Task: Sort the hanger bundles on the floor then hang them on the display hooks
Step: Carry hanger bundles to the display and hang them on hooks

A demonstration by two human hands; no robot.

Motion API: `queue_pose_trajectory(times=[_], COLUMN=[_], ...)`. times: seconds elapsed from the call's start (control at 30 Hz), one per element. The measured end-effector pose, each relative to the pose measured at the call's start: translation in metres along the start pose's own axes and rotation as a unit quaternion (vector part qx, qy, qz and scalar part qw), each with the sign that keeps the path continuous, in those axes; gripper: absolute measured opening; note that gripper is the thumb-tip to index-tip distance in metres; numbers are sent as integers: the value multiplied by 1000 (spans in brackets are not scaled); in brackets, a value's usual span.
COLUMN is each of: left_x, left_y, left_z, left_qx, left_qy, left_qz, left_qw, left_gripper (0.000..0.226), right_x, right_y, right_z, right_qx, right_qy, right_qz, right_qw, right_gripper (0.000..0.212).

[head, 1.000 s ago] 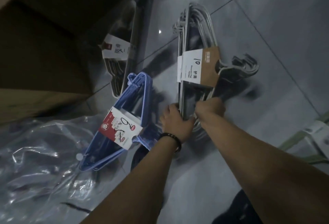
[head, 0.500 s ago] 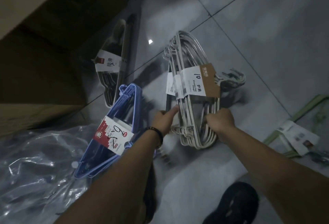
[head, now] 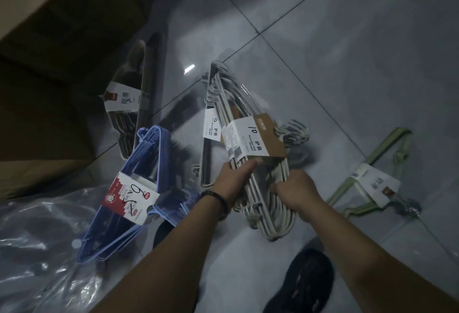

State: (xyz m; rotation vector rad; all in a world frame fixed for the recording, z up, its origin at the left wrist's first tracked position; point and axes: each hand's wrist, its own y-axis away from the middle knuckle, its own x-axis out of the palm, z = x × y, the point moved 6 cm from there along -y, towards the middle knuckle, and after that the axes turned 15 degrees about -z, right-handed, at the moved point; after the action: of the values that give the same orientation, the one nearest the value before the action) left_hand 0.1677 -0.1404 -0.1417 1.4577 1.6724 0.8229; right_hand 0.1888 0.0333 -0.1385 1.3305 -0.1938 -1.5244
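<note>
Head view, dim light. White hanger bundle sits between both hands over the grey tiled floor, banded by a paper sleeve marked "10". Left hand grips its left edge just under the sleeve, thumb laid across the wires. Right hand has fingers curled into the wires on the opposite side. The long axis runs from the near end, close to a dark shoe, away and a little leftward. The cluster of hanger hooks juts out to the right, past the sleeve. Judgement: both grips sit on the near half, so the far half overhangs, and the right hand is nearer the hooks and would likely lead at hanging. Second white bundle lies just beside on the left, and at the far ends I cannot separate whose wires are whose. Cannot tell whether the held bundle is clear of the floor. Further out, a blue bundle lies to the left, partly on a clear plastic bag. A dark bundle lies beyond it by a cardboard box, and a green bundle lies well apart on the right. Display hooks are not in view. Sleeve print is blurred beyond the number.
</note>
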Motion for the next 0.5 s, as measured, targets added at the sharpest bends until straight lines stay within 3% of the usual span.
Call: queue_pose_trajectory(times=[0.1,0.2,0.33,0.43,0.5], left_x=[8,12,14,16,19], left_y=[13,41,91,135,169], left_z=[-4,-14,-41,-70,-89], left_qx=[9,50,97,107,108], left_qy=[-16,-8,5,22,22], left_qz=[-29,-60,-28,28,56], left_qw=[999,997,995,994,992], left_gripper=[31,43,39,48,52], right_x=[-12,-28,-61,-96,-133], right_y=[13,38,81,106,116], right_z=[-9,-12,-7,7,25], right_qx=[27,32,42,138,163], right_qy=[-36,-69,-185,-417,-506], right_qz=[-2,-2,49,133,141], right_qw=[999,997,981,888,835], right_gripper=[6,6,16,55,78])
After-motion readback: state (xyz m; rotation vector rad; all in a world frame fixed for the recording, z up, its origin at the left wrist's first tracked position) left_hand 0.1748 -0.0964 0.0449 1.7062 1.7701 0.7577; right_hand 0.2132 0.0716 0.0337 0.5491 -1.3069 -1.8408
